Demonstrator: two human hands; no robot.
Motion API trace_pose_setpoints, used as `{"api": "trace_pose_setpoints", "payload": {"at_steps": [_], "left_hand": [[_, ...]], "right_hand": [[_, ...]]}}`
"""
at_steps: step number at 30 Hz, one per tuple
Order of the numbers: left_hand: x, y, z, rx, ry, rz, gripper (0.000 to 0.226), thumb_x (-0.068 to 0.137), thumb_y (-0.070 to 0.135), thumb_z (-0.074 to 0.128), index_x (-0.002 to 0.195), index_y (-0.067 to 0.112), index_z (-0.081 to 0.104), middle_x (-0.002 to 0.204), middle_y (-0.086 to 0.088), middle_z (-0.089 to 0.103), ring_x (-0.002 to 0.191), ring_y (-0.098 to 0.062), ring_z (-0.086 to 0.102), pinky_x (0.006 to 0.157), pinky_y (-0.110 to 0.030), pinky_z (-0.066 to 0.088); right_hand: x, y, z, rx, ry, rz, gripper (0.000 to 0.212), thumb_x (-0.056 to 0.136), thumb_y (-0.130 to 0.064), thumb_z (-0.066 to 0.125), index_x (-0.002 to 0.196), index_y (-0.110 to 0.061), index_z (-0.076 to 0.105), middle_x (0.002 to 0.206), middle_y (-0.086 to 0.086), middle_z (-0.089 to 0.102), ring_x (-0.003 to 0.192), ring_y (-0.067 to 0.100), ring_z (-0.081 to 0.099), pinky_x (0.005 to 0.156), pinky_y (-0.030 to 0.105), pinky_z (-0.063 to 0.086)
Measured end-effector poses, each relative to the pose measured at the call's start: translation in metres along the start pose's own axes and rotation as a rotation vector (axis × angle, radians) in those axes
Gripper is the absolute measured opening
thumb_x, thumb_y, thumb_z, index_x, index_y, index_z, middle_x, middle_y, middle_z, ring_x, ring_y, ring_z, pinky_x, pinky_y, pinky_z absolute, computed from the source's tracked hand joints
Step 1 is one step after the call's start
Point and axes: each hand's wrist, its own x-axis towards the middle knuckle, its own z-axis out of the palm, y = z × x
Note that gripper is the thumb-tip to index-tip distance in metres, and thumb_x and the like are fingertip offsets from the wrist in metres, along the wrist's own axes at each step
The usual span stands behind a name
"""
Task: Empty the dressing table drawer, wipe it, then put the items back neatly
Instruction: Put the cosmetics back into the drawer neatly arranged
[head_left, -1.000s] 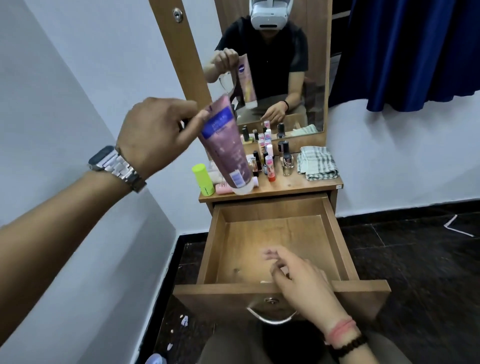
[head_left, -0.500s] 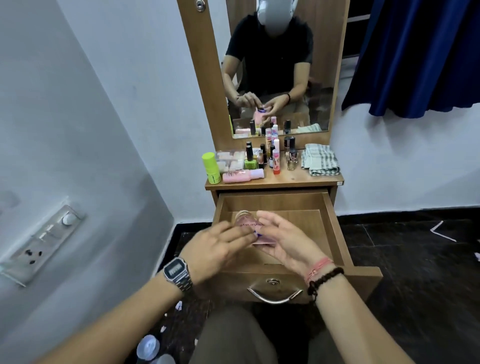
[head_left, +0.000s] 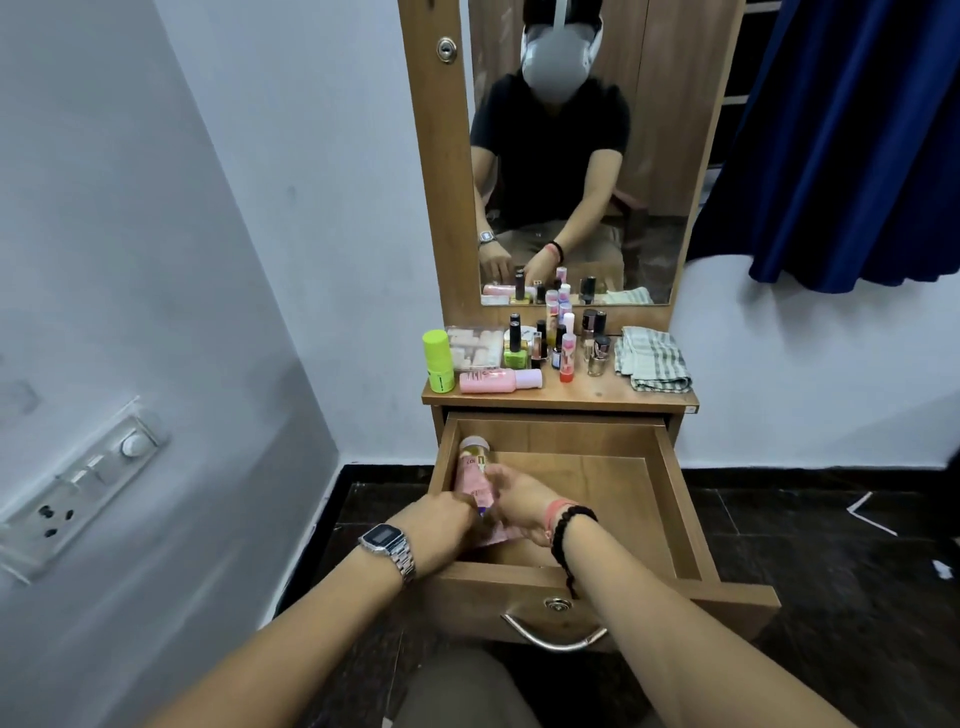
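Note:
The wooden drawer (head_left: 670, 499) of the dressing table is pulled open. A pink tube (head_left: 471, 474) with a pale cap lies lengthwise against the drawer's left wall, cap towards the back. My left hand (head_left: 441, 522) and my right hand (head_left: 514, 501) both hold the tube's near end low in the drawer's front left corner. On the tabletop stand a green stick (head_left: 437, 359), a lying pink bottle (head_left: 500, 380), a clear box (head_left: 474, 347) and several small nail polish bottles (head_left: 563, 345).
A folded checked cloth (head_left: 652, 365) lies at the tabletop's right end. The mirror (head_left: 576, 156) rises behind it. A white wall with a switchboard (head_left: 83, 488) is close on the left, a blue curtain (head_left: 841, 140) hangs at the right, and dark floor (head_left: 831, 545) surrounds the table.
The pink tube went from held up at the mirror in my left hand down into the drawer. Both hands moved it to the left wall and laid it there.

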Motion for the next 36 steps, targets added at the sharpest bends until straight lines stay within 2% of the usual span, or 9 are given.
{"api": "trace_pose_setpoints", "payload": {"at_steps": [4, 6, 9, 12, 16, 22, 26, 30, 36], "left_hand": [[0.004, -0.003, 0.001, -0.067, -0.067, -0.033, 0.026, 0.094, 0.038, 0.052, 0.112, 0.029, 0.069, 0.115, -0.002, 0.066, 0.103, -0.023, 0.062, 0.089, -0.036, 0.05], [0.007, -0.001, -0.002, -0.09, -0.076, -0.033, 0.025, 0.093, 0.034, 0.054, 0.113, 0.031, 0.069, 0.118, 0.0, 0.064, 0.105, -0.022, 0.061, 0.09, -0.037, 0.049], [0.012, 0.002, -0.004, -0.054, -0.141, -0.032, 0.026, 0.093, 0.031, 0.054, 0.115, 0.03, 0.067, 0.125, 0.0, 0.059, 0.11, -0.027, 0.058, 0.092, -0.04, 0.048], [0.016, 0.006, -0.005, -0.008, -0.2, -0.063, 0.029, 0.093, 0.034, 0.054, 0.12, 0.025, 0.063, 0.131, -0.004, 0.055, 0.115, -0.03, 0.054, 0.094, -0.042, 0.046], [0.019, 0.013, -0.008, 0.098, -0.235, -0.051, 0.039, 0.098, 0.028, 0.046, 0.134, 0.013, 0.052, 0.14, -0.008, 0.046, 0.124, -0.03, 0.048, 0.101, -0.039, 0.043], [0.021, 0.018, -0.012, 0.169, -0.274, -0.067, 0.044, 0.096, 0.034, 0.05, 0.134, 0.012, 0.049, 0.137, -0.008, 0.046, 0.121, -0.031, 0.05, 0.097, -0.04, 0.046], [0.02, 0.023, -0.015, 0.211, -0.28, -0.056, 0.04, 0.095, 0.031, 0.051, 0.13, 0.014, 0.053, 0.136, -0.007, 0.046, 0.121, -0.031, 0.049, 0.093, -0.045, 0.049], [0.015, 0.025, -0.028, 0.204, -0.053, -0.051, 0.026, 0.096, 0.031, 0.048, 0.118, 0.022, 0.058, 0.121, -0.003, 0.058, 0.104, -0.025, 0.06, 0.079, -0.038, 0.051], [0.014, -0.03, -0.084, -0.234, 0.745, -0.055, 0.013, 0.088, 0.028, 0.055, 0.099, 0.025, 0.062, 0.097, 0.005, 0.062, 0.081, -0.018, 0.062, 0.069, -0.035, 0.053]], "right_hand": [[0.0, -0.004, 0.009, -0.175, 0.058, -0.007, 0.056, 0.092, -0.008, 0.045, 0.142, -0.034, 0.037, 0.133, 0.008, 0.052, 0.113, 0.03, 0.057, 0.062, 0.03, 0.052], [0.008, -0.001, 0.009, -0.258, 0.097, -0.052, 0.051, 0.091, -0.014, 0.049, 0.137, -0.034, 0.041, 0.13, 0.007, 0.054, 0.11, 0.027, 0.056, 0.063, 0.029, 0.051], [0.031, 0.012, 0.004, -0.381, 0.114, -0.089, 0.056, 0.083, -0.011, 0.053, 0.136, -0.028, 0.046, 0.132, 0.008, 0.057, 0.11, 0.024, 0.057, 0.088, 0.035, 0.052], [0.041, 0.019, -0.002, -0.505, 0.074, -0.107, 0.059, 0.083, -0.009, 0.053, 0.14, -0.025, 0.044, 0.132, 0.008, 0.057, 0.105, 0.023, 0.056, 0.079, 0.027, 0.05], [0.007, 0.005, -0.002, -0.64, 0.046, -0.1, 0.048, 0.09, -0.013, 0.048, 0.138, -0.019, 0.049, 0.135, 0.01, 0.056, 0.118, 0.027, 0.054, 0.097, 0.029, 0.045], [-0.051, -0.005, -0.012, -0.808, -0.013, -0.113, 0.04, 0.1, -0.016, 0.041, 0.139, -0.007, 0.044, 0.14, 0.016, 0.05, 0.125, 0.031, 0.049, 0.101, 0.033, 0.041], [-0.063, -0.004, -0.016, -0.804, 0.004, -0.1, 0.043, 0.097, -0.016, 0.045, 0.14, -0.012, 0.044, 0.142, 0.013, 0.049, 0.116, 0.025, 0.054, 0.087, 0.026, 0.045], [-0.058, 0.0, -0.015, -0.848, 0.003, -0.11, 0.038, 0.098, -0.021, 0.043, 0.135, -0.012, 0.047, 0.135, 0.014, 0.054, 0.121, 0.029, 0.052, 0.094, 0.029, 0.041], [-0.045, 0.012, -0.016, -0.839, 0.026, -0.105, 0.043, 0.095, -0.021, 0.047, 0.138, -0.016, 0.044, 0.134, 0.012, 0.055, 0.119, 0.028, 0.053, 0.096, 0.029, 0.045]]}}
